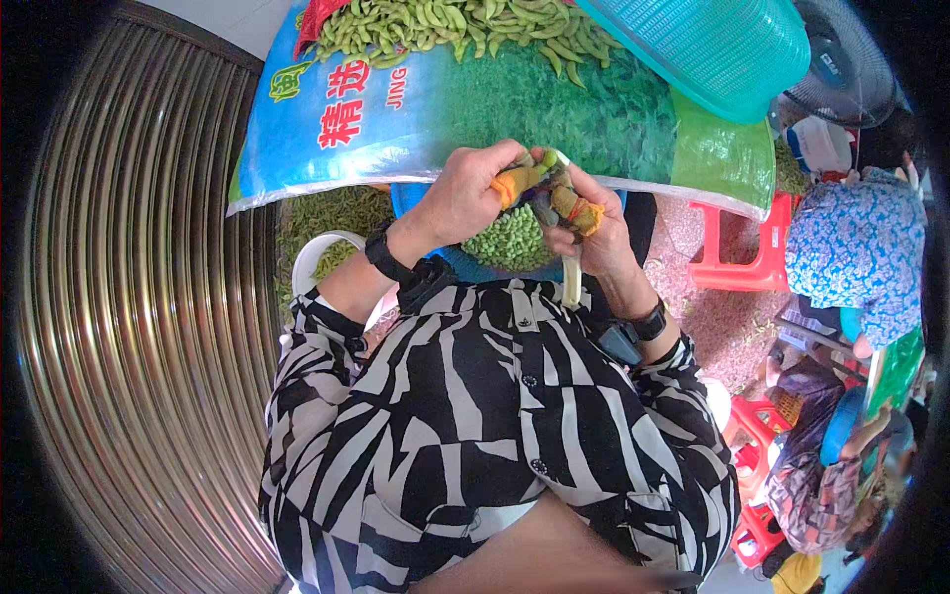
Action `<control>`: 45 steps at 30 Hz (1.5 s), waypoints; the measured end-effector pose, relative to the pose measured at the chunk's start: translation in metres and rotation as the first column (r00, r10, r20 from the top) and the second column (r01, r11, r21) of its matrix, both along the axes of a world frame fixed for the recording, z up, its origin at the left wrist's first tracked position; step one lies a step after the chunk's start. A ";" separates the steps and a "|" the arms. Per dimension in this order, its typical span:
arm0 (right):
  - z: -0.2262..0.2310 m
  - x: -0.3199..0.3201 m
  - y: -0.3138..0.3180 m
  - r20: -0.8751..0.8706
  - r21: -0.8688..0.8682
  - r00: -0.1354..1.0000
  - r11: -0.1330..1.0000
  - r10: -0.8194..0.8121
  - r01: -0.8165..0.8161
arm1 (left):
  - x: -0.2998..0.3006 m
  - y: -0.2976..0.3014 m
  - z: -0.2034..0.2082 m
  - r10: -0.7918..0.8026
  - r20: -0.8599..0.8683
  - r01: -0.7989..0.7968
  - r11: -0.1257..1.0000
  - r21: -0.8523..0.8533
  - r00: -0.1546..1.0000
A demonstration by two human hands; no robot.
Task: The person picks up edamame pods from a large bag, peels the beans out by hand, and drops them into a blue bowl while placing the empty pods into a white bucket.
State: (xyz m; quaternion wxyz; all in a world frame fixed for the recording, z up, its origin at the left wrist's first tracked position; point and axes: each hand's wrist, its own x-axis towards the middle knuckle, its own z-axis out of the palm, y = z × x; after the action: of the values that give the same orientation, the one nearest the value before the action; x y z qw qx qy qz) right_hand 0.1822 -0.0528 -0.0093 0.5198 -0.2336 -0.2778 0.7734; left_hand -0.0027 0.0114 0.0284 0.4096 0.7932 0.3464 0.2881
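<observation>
My left hand (470, 190) and my right hand (601, 218) meet over the near edge of a blue and green printed plastic sheet (584, 119). Orange and dark cloth wraps cover some of their fingertips. Both hands are closed, pinching a green bean pod (548, 158) between them; the fingers partly hide it. Just below, shelled green beans (507, 241) lie heaped in a blue basin (401, 198), mostly covered by my arms and the sheet. Farther off, a pile of unshelled pods (465, 25) rests on the sheet.
A teal plastic basket (727, 59) sits at the sheet's far right, beside a fan (841, 69). Left of me stand a white bucket (309, 267) and a corrugated metal shutter (148, 297). Red stools (737, 252) and other people (856, 247) are on the right.
</observation>
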 end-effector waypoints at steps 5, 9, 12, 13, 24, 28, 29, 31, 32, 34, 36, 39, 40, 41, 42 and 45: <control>0.000 0.001 0.001 0.013 -0.052 1.000 0.999 0.002 -0.001 | -0.004 0.001 -0.012 -0.002 0.034 -0.001 0.993 0.115 0.999; -0.009 0.003 0.001 -0.093 -0.045 0.995 0.998 0.035 -0.040 | -0.009 0.007 -0.016 -0.118 0.056 0.125 0.983 -0.137 0.991; -0.013 0.006 0.000 -0.229 -0.080 0.969 0.990 0.092 -0.113 | -0.006 0.010 -0.023 -0.138 0.306 0.247 0.902 -0.354 0.942; -0.013 0.006 0.000 -0.254 -0.092 0.960 0.986 0.115 -0.142 | -0.005 0.008 -0.025 -0.138 0.307 0.247 0.903 -0.353 0.942; -0.014 0.005 0.001 -0.324 -0.238 0.944 0.959 0.069 -0.152 | 0.001 0.001 -0.017 -0.057 0.008 0.046 0.882 0.468 0.998; -0.012 0.002 0.003 -0.357 -0.281 0.932 0.943 0.069 -0.178 | -0.002 0.002 -0.023 -0.008 -0.111 0.079 0.753 0.653 0.994; -0.011 0.000 0.003 -0.356 -0.279 0.932 0.943 0.071 -0.179 | -0.001 0.003 -0.026 -0.050 -0.025 0.055 0.789 0.612 0.998; -0.012 -0.001 0.003 -0.325 -0.311 0.945 0.939 0.043 -0.150 | 0.001 0.002 -0.019 -0.093 0.061 0.042 0.824 0.566 0.994; -0.011 0.000 0.003 -0.325 -0.310 0.945 0.939 0.041 -0.148 | 0.000 -0.001 -0.014 -0.044 0.100 0.030 0.989 0.143 0.994; -0.007 0.000 0.004 -0.283 -0.248 0.957 0.959 0.061 -0.134 | -0.001 -0.002 -0.011 0.022 0.114 0.014 0.951 -0.307 0.993; -0.016 0.004 0.006 -0.271 -0.219 0.957 0.962 0.100 -0.162 | -0.001 0.001 -0.020 0.082 0.322 0.145 0.771 -0.620 0.943; -0.020 0.005 0.004 -0.119 -0.180 0.990 0.979 0.078 -0.099 | -0.002 0.002 -0.026 0.136 0.391 0.206 0.669 -0.714 0.910; -0.018 0.004 0.003 0.020 -0.156 1.000 0.988 0.014 -0.011 | -0.002 0.002 -0.028 0.139 0.391 0.204 0.670 -0.713 0.910; -0.016 0.003 0.004 0.020 -0.155 1.000 0.988 0.018 -0.015 | -0.001 -0.001 -0.029 0.105 0.299 0.110 0.775 -0.622 0.948; -0.014 0.002 0.004 0.150 -0.090 0.988 0.995 -0.030 0.044 | 0.000 -0.002 -0.029 0.083 0.199 0.030 0.862 -0.506 0.976; -0.019 0.003 0.003 0.364 0.052 0.924 0.993 -0.117 0.106 | 0.000 -0.008 -0.026 0.072 0.135 0.000 0.883 -0.469 0.988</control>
State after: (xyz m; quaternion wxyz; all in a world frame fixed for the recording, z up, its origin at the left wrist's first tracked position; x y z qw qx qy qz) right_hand 0.1847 -0.0498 -0.0278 0.5055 -0.3811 -0.3682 0.6809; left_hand -0.0026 0.0035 0.0025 0.6077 0.6411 0.3889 0.2618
